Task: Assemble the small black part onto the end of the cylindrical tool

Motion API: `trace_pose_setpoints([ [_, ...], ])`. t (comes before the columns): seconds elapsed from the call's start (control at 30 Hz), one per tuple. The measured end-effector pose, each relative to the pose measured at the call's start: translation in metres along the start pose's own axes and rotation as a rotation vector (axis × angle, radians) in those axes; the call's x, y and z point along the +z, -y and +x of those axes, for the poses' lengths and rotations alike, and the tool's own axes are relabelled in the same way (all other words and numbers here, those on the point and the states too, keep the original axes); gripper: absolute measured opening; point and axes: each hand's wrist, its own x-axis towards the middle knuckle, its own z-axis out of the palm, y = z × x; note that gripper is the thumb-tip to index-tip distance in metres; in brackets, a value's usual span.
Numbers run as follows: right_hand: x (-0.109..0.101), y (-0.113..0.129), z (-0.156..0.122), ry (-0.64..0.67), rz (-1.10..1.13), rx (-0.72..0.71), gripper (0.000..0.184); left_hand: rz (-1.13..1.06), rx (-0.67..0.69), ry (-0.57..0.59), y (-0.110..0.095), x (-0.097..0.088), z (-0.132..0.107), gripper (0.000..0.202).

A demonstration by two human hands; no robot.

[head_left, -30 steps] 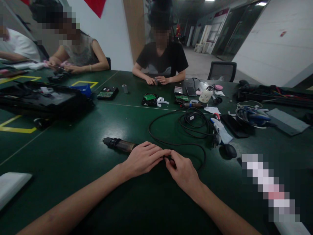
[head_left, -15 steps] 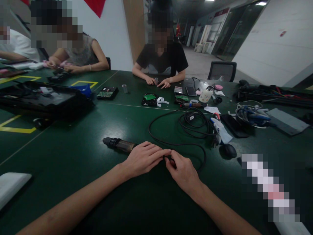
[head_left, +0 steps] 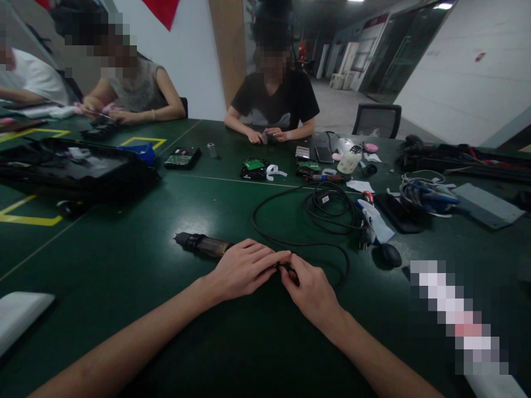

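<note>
Electric screwdriver (head_left: 209, 247) is laid on the green table (head_left: 178, 337) in front of the wearer, chuck end pointed left, rear half covered by the left hand (head_left: 248, 269). Left hand is laid palm down over the tool body, fingers together and extended toward the right hand (head_left: 312, 286); whether the body is gripped or only covered can't be told. Right hand is narrowed, thumb and forefinger pinched on the black cable (head_left: 305, 244) at the tool's rear; exact pinch point is mostly hidden by fingers. Fingertips of both hands are met, or nearly so. Cable is looped out past the right hand and coiled farther back, its plug (head_left: 364, 239) left beside a blue-and-white glove (head_left: 376, 222). Black computer mouse (head_left: 388, 255) is placed just in front of the glove. Beyond the cable, a black unit with a green circuit board (head_left: 254, 165) is set near a white strap (head_left: 275, 172); a patterned cup (head_left: 349, 159) is stood farther right. Black open housing (head_left: 74, 168) is parked at left. Across the table, a small grey part is handled by a co-worker in a black T-shirt (head_left: 274, 102).
</note>
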Motion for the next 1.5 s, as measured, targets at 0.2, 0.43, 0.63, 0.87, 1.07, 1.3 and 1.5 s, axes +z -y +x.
trace_pose_setpoints([
  [0.2,-0.0014,0.0011,0.0004,-0.001,-0.032,0.006,0.006,-0.007,0.031,0.001,0.0019,0.0002,-0.0011,0.052],
  [0.43,-0.0013,0.0005,0.0002,0.011,-0.006,0.001,0.010,-0.011,0.011,-0.004,0.0011,0.0007,-0.0001,0.057],
  [0.63,-0.0017,0.0003,0.0008,0.008,-0.021,-0.002,0.006,-0.018,0.016,-0.007,0.0014,-0.0002,-0.0008,0.054],
  [0.87,0.0004,-0.0015,0.0000,-0.009,-0.037,-0.011,0.009,-0.024,0.007,0.004,0.0007,0.0001,-0.0008,0.057],
  [1.07,-0.0004,-0.0006,0.0001,-0.001,-0.012,-0.009,0.008,0.010,0.012,-0.019,0.0009,0.0000,-0.0004,0.052],
  [1.3,-0.0016,0.0011,0.0005,0.003,-0.027,0.009,0.004,-0.022,0.019,0.021,0.0012,-0.0014,-0.0009,0.055],
  [1.5,-0.0007,0.0001,-0.0002,0.003,-0.022,-0.002,0.006,-0.024,0.010,0.015,0.0003,-0.0026,-0.0004,0.055],
])
